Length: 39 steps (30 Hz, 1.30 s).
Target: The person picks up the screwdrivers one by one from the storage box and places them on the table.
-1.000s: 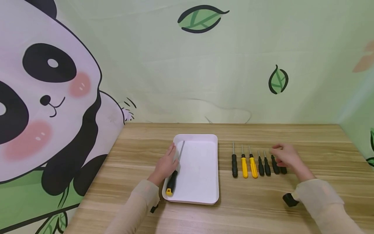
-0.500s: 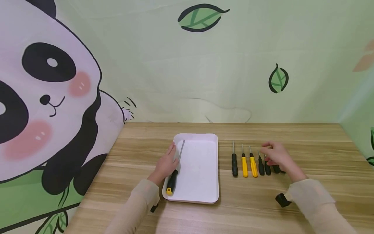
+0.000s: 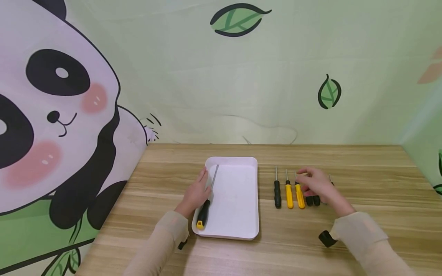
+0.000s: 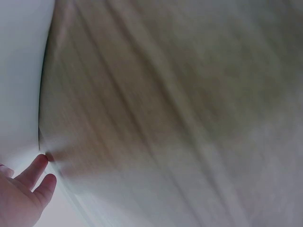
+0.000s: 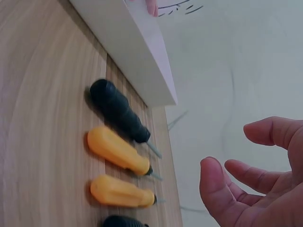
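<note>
My left hand (image 3: 195, 194) rests with extended fingers along the left side of a white tray (image 3: 256, 199). Inside that tray, close to the hand, lies a long screwdriver (image 3: 203, 214) with a black handle and yellow end. My right hand (image 3: 317, 184) hovers over the right part of a row of screwdrivers, empty, its thumb and forefinger apart in the right wrist view. The row has a black screwdriver (image 3: 277, 193), then two yellow ones, of which the right yellow screwdriver (image 3: 299, 197) is nearest the fingertips. Smaller black screwdrivers (image 3: 316, 200) are partly hidden beneath the hand.
The wooden table (image 3: 224, 255) reaches back to a fabric wall (image 3: 186, 76) printed with a panda and leaves. Between the tray and the screwdriver row runs a narrow strip of tabletop. A dark wrist camera (image 3: 327, 238) hangs below the right sleeve.
My right hand has moved left along the row, from the rightmost black screwdrivers to beside the right yellow one. My left hand, the tray and the screwdrivers have stayed put.
</note>
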### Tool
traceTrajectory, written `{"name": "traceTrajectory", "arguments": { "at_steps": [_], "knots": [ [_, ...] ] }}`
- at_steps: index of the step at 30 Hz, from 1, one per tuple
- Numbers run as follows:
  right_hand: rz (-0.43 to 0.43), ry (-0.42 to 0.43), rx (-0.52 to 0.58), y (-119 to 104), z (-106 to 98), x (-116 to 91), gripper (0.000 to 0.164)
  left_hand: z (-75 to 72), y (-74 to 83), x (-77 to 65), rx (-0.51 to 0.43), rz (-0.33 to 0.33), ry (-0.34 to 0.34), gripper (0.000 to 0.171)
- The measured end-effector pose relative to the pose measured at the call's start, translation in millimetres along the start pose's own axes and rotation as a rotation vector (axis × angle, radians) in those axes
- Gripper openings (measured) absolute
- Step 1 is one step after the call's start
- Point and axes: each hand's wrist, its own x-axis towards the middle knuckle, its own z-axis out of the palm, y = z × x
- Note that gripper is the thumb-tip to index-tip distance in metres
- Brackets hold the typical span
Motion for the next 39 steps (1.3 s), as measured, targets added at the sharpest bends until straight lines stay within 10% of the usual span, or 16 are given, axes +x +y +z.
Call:
{"name": "traceTrajectory", "arguments": {
  "at_steps": [39],
  "knots": [
    [-0.036, -0.209, 0.196, -22.3, 79.9, 5.9, 0.047, 0.8, -2.1, 1.4, -0.016, -0.01, -0.012, 0.06]
  ]
}}
